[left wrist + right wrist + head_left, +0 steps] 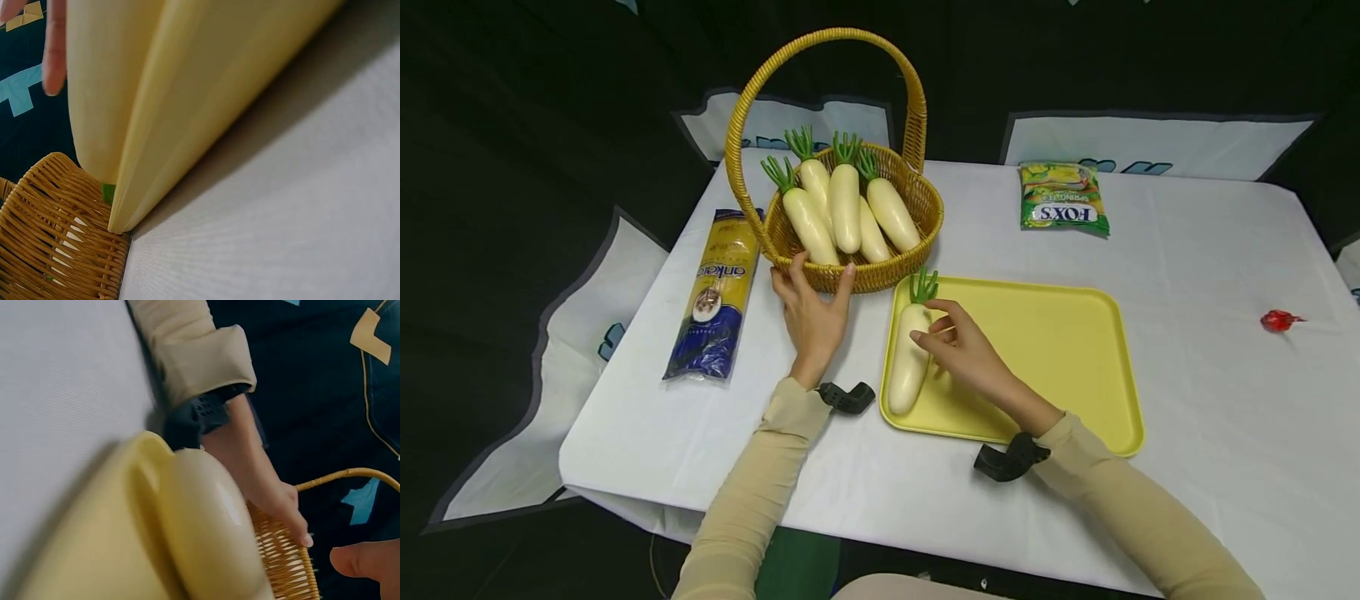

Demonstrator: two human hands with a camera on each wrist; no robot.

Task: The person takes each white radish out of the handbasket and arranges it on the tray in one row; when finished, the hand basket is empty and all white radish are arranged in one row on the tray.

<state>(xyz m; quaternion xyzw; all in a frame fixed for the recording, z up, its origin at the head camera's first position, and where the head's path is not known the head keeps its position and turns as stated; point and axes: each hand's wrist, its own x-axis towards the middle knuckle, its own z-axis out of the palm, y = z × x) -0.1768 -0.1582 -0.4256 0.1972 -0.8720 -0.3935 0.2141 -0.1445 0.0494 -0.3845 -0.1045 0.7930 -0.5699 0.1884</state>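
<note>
The white radish (907,367) lies on the yellow tray (1045,358), middle of the frame. My right hand (966,348) is by it, fingers loose, not gripping. My left hand (815,323) touches the basket (887,275), upper middle, fingers spread. I should go gently so it won't roll.

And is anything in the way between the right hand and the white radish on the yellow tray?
Nothing visible: the right hand is right at the white radish on the yellow tray, though whether they touch is unclear.
</note>
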